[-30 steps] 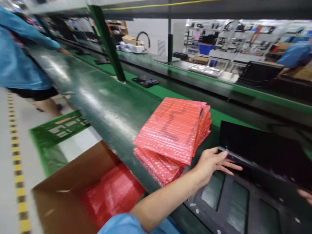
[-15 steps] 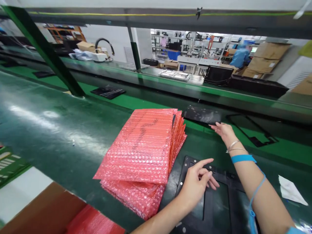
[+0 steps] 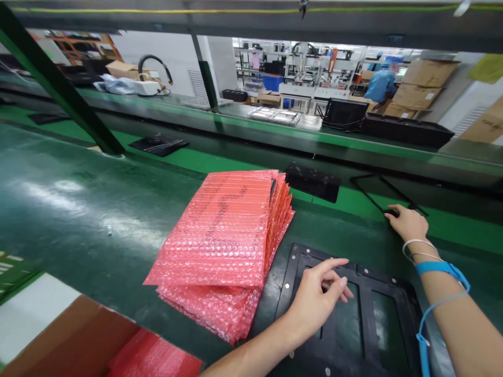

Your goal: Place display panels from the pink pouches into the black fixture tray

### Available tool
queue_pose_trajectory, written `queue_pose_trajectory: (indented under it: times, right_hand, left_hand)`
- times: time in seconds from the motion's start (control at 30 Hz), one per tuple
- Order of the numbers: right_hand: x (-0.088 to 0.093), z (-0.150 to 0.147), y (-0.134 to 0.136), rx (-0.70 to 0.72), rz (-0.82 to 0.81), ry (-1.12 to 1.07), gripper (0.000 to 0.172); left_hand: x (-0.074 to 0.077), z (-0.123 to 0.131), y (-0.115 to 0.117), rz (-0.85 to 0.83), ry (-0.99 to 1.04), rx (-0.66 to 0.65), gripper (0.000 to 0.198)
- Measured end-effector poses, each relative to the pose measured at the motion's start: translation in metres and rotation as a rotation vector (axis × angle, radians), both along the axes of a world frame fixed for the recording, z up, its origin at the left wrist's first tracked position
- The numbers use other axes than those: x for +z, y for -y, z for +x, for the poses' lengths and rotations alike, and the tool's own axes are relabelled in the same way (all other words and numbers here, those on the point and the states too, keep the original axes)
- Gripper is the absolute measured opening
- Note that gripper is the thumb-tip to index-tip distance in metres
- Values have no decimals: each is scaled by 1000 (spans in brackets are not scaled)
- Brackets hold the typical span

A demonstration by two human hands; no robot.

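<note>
My right hand [image 3: 409, 224] reaches over the green belt and pinches the near end of a thin black rectangular frame [image 3: 369, 195]; its fingers cover part of that end. My left hand [image 3: 320, 288] hovers over a black fixture plate [image 3: 365, 309] with rectangular openings and small round metal dots. Its fingers are loosely bent and apart, with nothing in them. Left of this hand lies a stack of red bubble-wrap bags [image 3: 220, 230]; a dark edge shows inside the upper ones. On the belt behind the stack rests a flat black panel [image 3: 312, 182].
The green belt [image 3: 220, 159] runs across behind the worktable [image 3: 129, 204]. Another black panel [image 3: 159, 144] lies farther left on it. A slanted green post [image 3: 58, 78] rises at left. More red bubble wrap [image 3: 155, 356] lies at lower left. A person in blue [image 3: 380, 84] is in the background.
My right hand has moved right, from beside the black panel to the thin black frame, and closed on its near end. My left hand stays over the fixture plate. The view has shifted slightly.
</note>
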State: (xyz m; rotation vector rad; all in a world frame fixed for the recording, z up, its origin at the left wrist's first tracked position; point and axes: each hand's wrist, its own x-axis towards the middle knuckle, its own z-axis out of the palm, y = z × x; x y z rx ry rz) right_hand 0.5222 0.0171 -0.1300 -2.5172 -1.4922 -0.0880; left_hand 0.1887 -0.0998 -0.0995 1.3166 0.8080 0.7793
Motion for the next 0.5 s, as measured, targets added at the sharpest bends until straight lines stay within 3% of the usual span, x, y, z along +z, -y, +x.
queue_pose_trajectory:
  times: [0.1,0.2,0.27,0.33,0.4,0.5]
  right_hand:
    - [13,4,4,-66,24,-118,43]
    - [29,6,12,-66,50,-203,41]
    - [39,5,22,-43,68,-253,41]
    - [46,2,34,-10,83,-312,40]
    - [51,-3,48,28,99,-383,36]
    - [58,-15,74,115,129,-498,29]
  left_hand:
    - [5,-3,7,449,-84,61,39]
    - [21,-18,9,951,-124,217,39]
    - [34,-40,5,1130,-223,349,42]
    - [43,-69,-4,1210,-435,499,42]
    - [45,-104,-15,1188,-742,613,40]
    - [36,-157,-24,1048,-1015,627,38]
